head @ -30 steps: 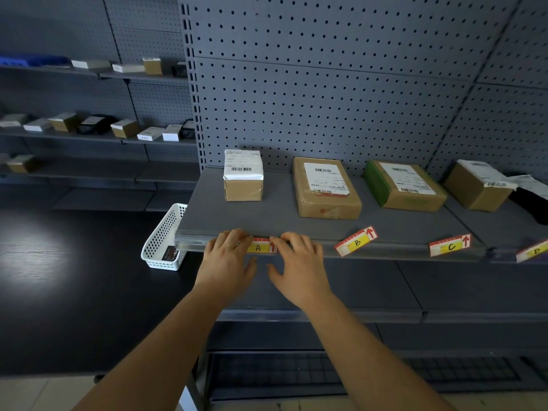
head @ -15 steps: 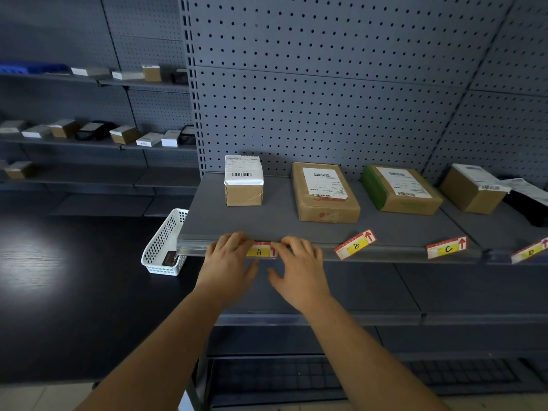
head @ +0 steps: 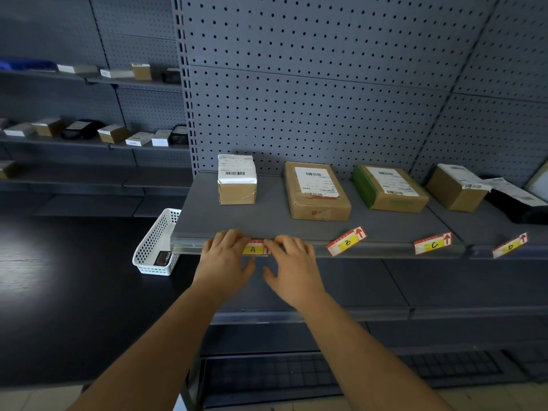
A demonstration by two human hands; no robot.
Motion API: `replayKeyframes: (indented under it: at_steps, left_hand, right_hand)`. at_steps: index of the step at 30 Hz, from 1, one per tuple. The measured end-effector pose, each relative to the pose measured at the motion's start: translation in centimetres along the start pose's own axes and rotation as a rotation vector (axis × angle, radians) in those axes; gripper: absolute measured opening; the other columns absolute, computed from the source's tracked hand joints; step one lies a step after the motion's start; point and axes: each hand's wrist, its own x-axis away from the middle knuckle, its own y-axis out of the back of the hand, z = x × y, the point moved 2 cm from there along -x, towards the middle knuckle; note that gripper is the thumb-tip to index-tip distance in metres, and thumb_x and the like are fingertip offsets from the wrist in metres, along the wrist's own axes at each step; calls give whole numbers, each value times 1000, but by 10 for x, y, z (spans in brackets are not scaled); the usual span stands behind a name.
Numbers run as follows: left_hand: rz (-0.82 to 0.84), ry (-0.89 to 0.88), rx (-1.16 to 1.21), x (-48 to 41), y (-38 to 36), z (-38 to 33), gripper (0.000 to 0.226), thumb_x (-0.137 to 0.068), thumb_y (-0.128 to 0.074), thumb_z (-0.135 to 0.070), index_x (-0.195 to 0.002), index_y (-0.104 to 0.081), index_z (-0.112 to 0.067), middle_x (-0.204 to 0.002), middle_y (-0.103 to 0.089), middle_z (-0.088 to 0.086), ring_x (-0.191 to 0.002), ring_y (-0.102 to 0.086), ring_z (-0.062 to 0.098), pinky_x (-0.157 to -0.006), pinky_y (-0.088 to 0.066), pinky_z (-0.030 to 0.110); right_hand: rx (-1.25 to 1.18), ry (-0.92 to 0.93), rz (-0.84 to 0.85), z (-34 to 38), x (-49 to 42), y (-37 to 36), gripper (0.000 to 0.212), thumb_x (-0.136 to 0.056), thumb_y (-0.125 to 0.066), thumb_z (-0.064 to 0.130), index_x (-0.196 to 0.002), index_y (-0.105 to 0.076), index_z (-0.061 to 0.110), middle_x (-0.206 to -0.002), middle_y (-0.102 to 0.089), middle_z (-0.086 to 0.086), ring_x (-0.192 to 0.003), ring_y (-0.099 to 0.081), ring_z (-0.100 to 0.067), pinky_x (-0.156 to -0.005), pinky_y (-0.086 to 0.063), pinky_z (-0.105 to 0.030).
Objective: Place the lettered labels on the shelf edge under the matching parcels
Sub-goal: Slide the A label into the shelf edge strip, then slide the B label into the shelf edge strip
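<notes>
Label A (head: pixel 253 249) sits on the clear strip of the shelf edge (head: pixel 189 244), below the small white-topped parcel (head: pixel 236 179). My left hand (head: pixel 225 261) presses its left end and my right hand (head: pixel 292 266) presses its right end, fingers laid over the edge. Labels B (head: pixel 347 242), C (head: pixel 433 244) and D (head: pixel 510 247) lie tilted on the shelf lip, in front of the flat brown parcel (head: pixel 315 191), the green-sided parcel (head: pixel 390 188) and the brown box (head: pixel 456 186).
A white perforated basket (head: pixel 154 247) with a small dark item stands on the black table (head: pixel 59 277) left of the shelf. A black bag (head: pixel 516 203) lies at the far right. Side shelves at the left hold several small boxes.
Both hands have stayed on label A with only slight finger shifts. The view has drifted a little; the other labels and parcels have not moved.
</notes>
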Motion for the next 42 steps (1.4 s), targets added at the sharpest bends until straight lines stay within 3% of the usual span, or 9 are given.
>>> replayKeyframes:
  at_steps: [12,21,29,33,42]
  left_hand:
    - [57,26,30,-1,2,1,43,-83,-59,-39,-122,-57,-21,-119,-51,-4,-113,-44,19,-98,-35,43]
    - [-37,2,100,4,12,-7,47,-82,-49,-46,-120,-58,-18,-117,-56,-1,-109,-48,20,-94,-40,42]
    - [-25,30,122,-1,-12,-78,50,-83,-41,-51,-121,-57,-22,-121,-56,-1,-113,-50,21,-96,-41,42]
    - [-25,61,144,-10,-36,-137,42,-87,-53,-43,-123,-56,-22,-124,-55,-1,-115,-49,22,-98,-40,42]
    - [-24,161,114,-19,-72,-206,43,-87,-58,-38,-127,-53,-21,-129,-53,-1,-119,-47,19,-102,-38,45]
  right_hand:
    - [50,5,13,-1,-2,-2,53,-83,-62,38,-133,-51,23,-126,-49,1,-118,-47,-22,-102,-35,-42]
    - [-257,-88,-40,-24,7,25,54,-86,-62,39,-136,-51,23,-125,-52,4,-117,-46,-15,-101,-40,-35]
    - [-311,-102,-143,-113,29,68,42,-88,-62,37,-126,-60,21,-119,-54,7,-110,-50,-11,-92,-47,-33]
    - [-290,-62,-125,-167,45,80,36,-87,-62,35,-120,-63,21,-114,-57,4,-106,-53,-16,-87,-49,-37]
    - [-270,20,-23,-232,54,88,45,-92,-54,43,-131,-56,21,-125,-54,4,-117,-47,-15,-96,-44,-33]
